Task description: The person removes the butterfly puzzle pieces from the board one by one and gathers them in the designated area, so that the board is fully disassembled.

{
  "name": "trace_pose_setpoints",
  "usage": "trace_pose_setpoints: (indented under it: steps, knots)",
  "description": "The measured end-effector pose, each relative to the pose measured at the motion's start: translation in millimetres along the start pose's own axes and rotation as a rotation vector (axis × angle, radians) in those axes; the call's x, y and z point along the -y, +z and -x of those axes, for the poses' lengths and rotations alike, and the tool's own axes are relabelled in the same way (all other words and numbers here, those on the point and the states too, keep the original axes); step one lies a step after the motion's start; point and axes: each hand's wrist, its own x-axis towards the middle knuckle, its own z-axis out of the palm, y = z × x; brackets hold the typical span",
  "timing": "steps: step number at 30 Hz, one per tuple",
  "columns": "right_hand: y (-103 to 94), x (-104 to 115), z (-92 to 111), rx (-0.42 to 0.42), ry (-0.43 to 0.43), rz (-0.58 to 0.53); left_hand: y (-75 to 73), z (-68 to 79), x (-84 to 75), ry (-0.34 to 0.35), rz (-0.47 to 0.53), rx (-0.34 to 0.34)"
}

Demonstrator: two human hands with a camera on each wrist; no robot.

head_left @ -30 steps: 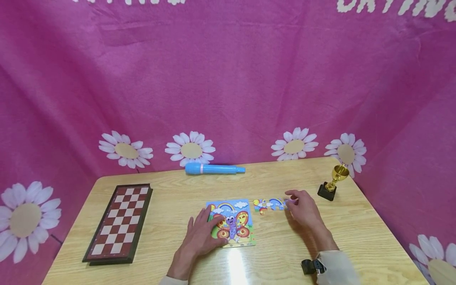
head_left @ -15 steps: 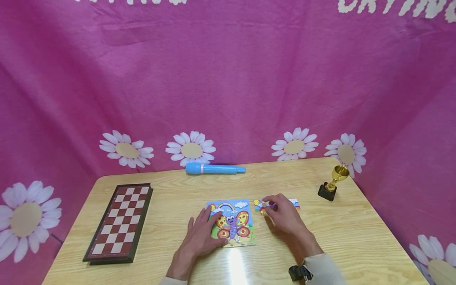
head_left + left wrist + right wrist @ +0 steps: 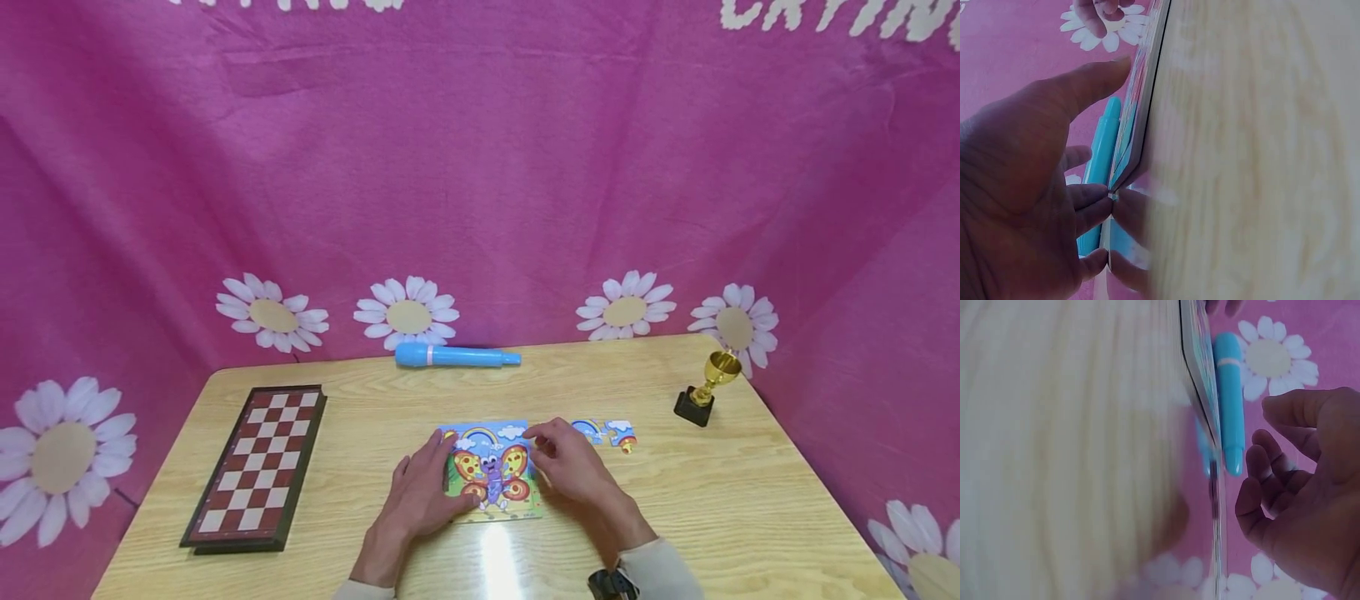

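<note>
A square butterfly puzzle (image 3: 491,467) lies flat on the wooden table. My left hand (image 3: 420,492) rests at its left side, with the thumb over the lower edge; in the left wrist view, this hand (image 3: 1022,181) has its fingertips on the table beside the puzzle (image 3: 1138,106). My right hand (image 3: 573,462) is at the puzzle's upper right edge with its fingers loosely bent. Nothing shows between the fingers of the right hand (image 3: 1304,475) in the right wrist view. Loose rainbow and cloud puzzle pieces (image 3: 588,429) lie just beyond it, partly hidden by the hand.
A folding chessboard (image 3: 258,467) lies at the left of the table. Along the back is a long blue tube (image 3: 457,356) with a pink band. A gold trophy cup (image 3: 708,387) on a black base stands at the right. Pink cloth with daisies hangs behind.
My right hand has moved left, from the far end of the loose pieces, across them, to the puzzle's right edge. The left hand stays in place. The loose pieces look differently arranged.
</note>
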Motion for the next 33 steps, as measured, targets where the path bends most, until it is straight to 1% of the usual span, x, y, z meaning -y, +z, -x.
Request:
trace_pose_setpoints:
  steps: [4,10,12,17,21,26,30,33]
  knots:
    - [7.3,8,-2,0.028,-0.063,0.011,-1.1,-0.6,-0.1,-0.015,-0.008,-0.013]
    - [17.3,21,-1,0.077,-0.128,0.029,-1.0,-2.7,2.2,-0.016,-0.032,-0.006]
    - [20.7,25,-1,0.094,-0.165,0.060,-1.0,-2.9,2.8,-0.019,-0.036,-0.003]
    - [28.2,33,-4,0.120,-0.254,0.131,-0.8,-2.6,3.7,0.003,-0.030,-0.015]
    - [31.7,38,-6,0.147,-0.276,0.135,-1.2,-2.8,3.9,0.025,-0.040,-0.020]
    - [35.8,42,-7,0.193,-0.276,0.133,-3.3,-2.6,3.7,0.033,-0.057,-0.016]
    - [39.3,43,-9,0.212,-0.262,0.169,-4.4,-2.1,2.9,0.025,-0.058,0.003]
    - [41.5,44,-10,0.222,-0.229,0.204,-4.7,-1.9,2.5,0.017,-0.052,0.012]
